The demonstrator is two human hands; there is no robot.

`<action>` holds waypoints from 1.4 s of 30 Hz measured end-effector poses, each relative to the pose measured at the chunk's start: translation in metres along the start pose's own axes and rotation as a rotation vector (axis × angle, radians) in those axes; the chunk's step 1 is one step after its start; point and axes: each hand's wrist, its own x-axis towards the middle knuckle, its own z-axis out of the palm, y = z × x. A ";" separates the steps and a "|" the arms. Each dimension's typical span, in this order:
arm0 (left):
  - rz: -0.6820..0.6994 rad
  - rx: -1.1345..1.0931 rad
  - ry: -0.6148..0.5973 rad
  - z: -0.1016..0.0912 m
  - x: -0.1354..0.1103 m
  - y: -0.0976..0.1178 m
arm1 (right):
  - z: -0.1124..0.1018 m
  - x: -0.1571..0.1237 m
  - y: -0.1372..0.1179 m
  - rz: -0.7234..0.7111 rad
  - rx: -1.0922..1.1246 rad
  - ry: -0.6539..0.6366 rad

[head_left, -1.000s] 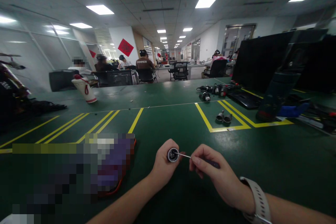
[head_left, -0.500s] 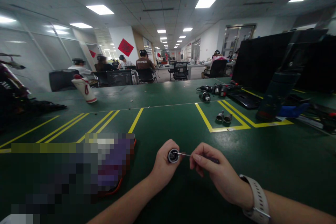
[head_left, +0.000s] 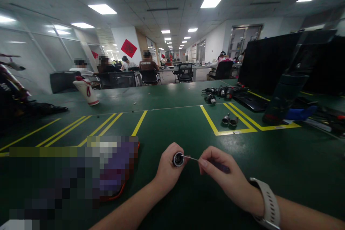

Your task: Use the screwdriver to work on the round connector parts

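My left hand is closed round a small cylindrical metal part, whose open end faces me with a bright rim and dark inside. Between the fingers of my right hand is a thin screwdriver with a slim metal shaft and a dark handle. Its tip is at the right rim of the metal part; whether it touches cannot be made out. Two similar metal cups lie farther off, inside a yellow taped outline on the green table.
A phone-like object with an orange edge, partly pixelated, lies left of my hands. Cabled metal parts, a dark flat device and a tall dark bottle are at the right. A white cup stands tilted-looking at far left.
My right hand has moved slightly to the right, drawing the screwdriver tip from inside the metal part's opening back to its rim. My left hand has barely moved.
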 end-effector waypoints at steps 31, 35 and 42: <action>0.003 0.095 -0.003 0.001 -0.001 0.001 | 0.000 -0.005 -0.019 -0.186 -0.348 -0.041; 0.029 0.143 -0.012 0.001 -0.002 0.003 | 0.001 -0.006 -0.020 -0.169 -0.371 -0.056; 0.047 0.164 -0.024 0.001 -0.002 0.004 | 0.001 -0.006 -0.018 -0.112 -0.298 -0.074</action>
